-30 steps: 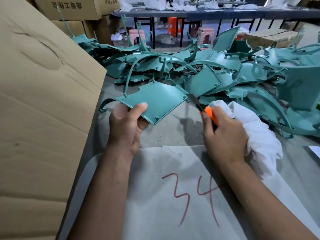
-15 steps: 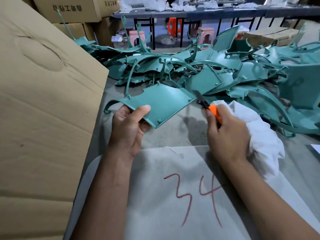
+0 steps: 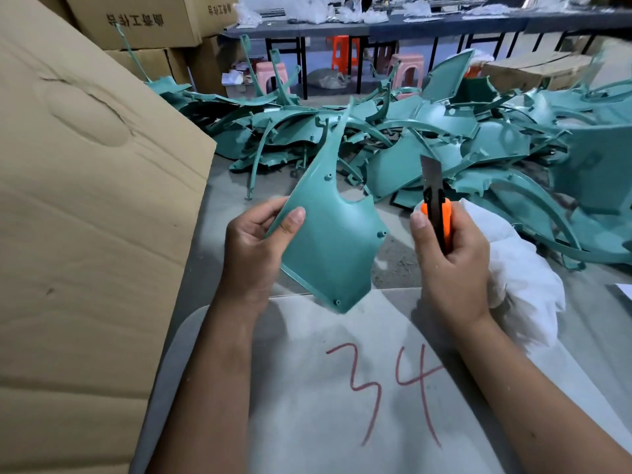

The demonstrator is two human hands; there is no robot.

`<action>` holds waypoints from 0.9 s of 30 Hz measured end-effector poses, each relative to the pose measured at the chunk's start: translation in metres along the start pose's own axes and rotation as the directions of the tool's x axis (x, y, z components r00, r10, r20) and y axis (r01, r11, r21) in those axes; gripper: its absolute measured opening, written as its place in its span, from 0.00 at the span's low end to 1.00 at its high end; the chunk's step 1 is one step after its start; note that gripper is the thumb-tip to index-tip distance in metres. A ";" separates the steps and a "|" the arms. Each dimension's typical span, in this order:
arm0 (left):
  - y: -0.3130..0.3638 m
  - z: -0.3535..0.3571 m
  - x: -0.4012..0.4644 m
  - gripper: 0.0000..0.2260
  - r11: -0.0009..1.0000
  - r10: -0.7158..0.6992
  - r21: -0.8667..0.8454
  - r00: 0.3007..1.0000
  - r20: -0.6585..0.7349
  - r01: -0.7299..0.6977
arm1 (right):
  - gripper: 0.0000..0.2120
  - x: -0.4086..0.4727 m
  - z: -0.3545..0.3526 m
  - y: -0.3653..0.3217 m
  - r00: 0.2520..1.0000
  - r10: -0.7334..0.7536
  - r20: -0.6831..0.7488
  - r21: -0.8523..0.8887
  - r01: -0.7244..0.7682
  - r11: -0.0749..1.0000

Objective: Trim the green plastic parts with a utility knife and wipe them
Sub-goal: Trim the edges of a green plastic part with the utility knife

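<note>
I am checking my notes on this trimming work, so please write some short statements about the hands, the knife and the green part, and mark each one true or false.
1. The left hand holds a green part off the table. True.
2. The knife blade touches that part. False: it points upward, apart from it.
3. The right hand grips an orange utility knife. True.
4. The white cloth lies on the left hand. False: it is bunched at the right hand.
5. The number 34 is written in blue. False: red.
</note>
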State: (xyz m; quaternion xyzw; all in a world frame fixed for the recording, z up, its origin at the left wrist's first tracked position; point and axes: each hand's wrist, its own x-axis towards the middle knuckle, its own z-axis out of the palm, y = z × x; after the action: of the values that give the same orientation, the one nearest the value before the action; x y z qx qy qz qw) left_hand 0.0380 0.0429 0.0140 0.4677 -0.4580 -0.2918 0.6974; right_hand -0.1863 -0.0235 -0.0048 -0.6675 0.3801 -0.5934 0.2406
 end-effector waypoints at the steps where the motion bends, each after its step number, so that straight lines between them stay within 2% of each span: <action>1: 0.000 0.002 0.000 0.07 1.000 0.030 -0.008 0.999 -0.024 -0.030 | 0.17 0.001 0.000 -0.001 1.000 -0.001 0.029 0.014 0.000 1.000; 4: 0.001 0.015 -0.003 0.06 0.998 0.006 -0.057 0.998 -0.063 -0.010 | 0.14 0.003 0.002 -0.004 0.982 0.005 0.188 0.014 -0.008 1.000; 7: 0.001 0.026 -0.005 0.03 0.984 -0.099 -0.151 0.993 -0.058 0.090 | 0.11 0.004 0.003 -0.006 0.973 0.031 0.228 0.060 -0.046 0.997; 9: 0.000 0.026 -0.004 0.05 0.952 -0.196 -0.245 0.980 -0.034 0.182 | 0.12 0.005 0.002 -0.006 0.975 0.044 0.217 0.074 -0.061 0.995; 11: -0.001 0.025 -0.005 0.11 0.894 -0.278 -0.352 0.959 0.052 0.278 | 0.16 0.006 0.001 -0.003 0.980 0.092 0.177 0.089 -0.109 0.990; 14: -0.006 0.030 -0.009 0.16 0.810 -0.294 -0.466 0.934 0.201 0.355 | 0.13 0.007 0.000 -0.002 0.980 0.178 0.086 0.128 -0.188 0.974; 16: -0.012 0.038 -0.013 0.17 0.807 -0.300 -0.468 0.933 0.201 0.360 | 0.11 0.008 0.000 -0.003 0.974 0.219 0.058 0.140 -0.225 0.964; 18: -0.016 0.045 -0.015 0.15 0.838 -0.296 -0.443 0.947 0.122 0.319 | 0.11 0.008 -0.001 -0.003 0.974 0.222 0.036 0.131 -0.225 0.966; 20: -0.014 0.047 -0.014 0.10 0.920 -0.208 -0.338 0.978 0.014 0.201 | 0.10 0.006 0.002 -0.004 0.985 0.175 0.000 0.067 -0.175 0.982; 22: -0.012 0.042 -0.011 0.07 0.999 0.018 -0.034 0.997 -0.076 -0.020 | 0.09 0.001 0.005 -0.006 0.994 0.112 -0.014 -0.016 -0.112 0.994; 24: -0.013 0.037 -0.011 0.06 0.925 0.246 0.312 0.968 -0.047 -0.219 | 0.13 -0.003 0.007 -0.009 0.999 0.039 0.032 -0.073 -0.036 0.997; 27: -0.013 0.031 -0.013 0.08 0.774 0.378 0.547 0.926 0.002 -0.318 | 0.11 -0.008 0.009 -0.017 0.979 -0.163 0.125 -0.165 0.183 0.969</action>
State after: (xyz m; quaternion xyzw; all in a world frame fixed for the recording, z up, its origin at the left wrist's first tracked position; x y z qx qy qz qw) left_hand 0.0044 0.0370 0.0015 0.5664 -0.5614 0.0082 0.6033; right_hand -0.1737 -0.0081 0.0014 -0.7486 0.3572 -0.5384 0.1488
